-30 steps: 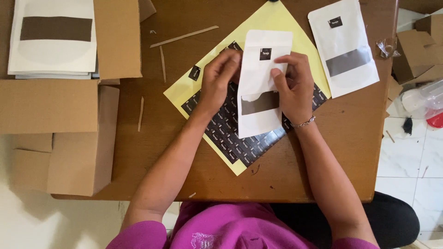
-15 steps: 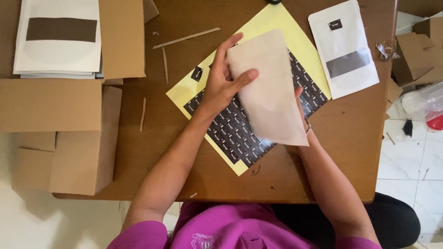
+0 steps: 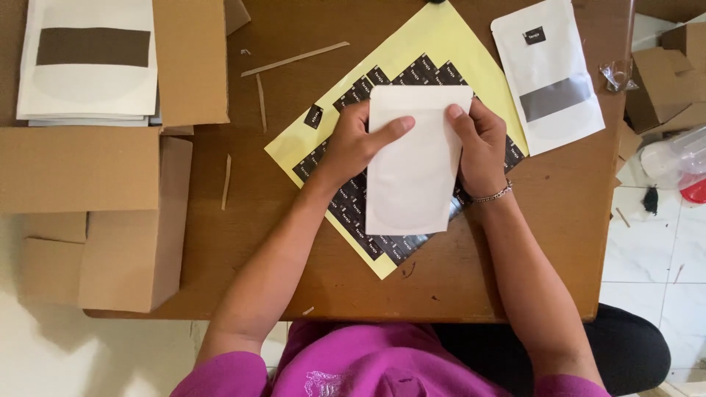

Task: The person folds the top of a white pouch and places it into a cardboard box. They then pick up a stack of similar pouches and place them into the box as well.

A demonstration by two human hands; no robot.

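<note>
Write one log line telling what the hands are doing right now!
left hand: holds white pouch, plain side up | right hand: holds same pouch | under: yellow sticker sheet | beside: finished pouch

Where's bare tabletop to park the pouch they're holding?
Bare table along the near edge, below the yellow sticker sheet and right of the right hand. A smaller strip lies between the cardboard box and the sheet, littered with paper strips. Crowded: centre under both hands, and far right by the finished pouch.
</note>
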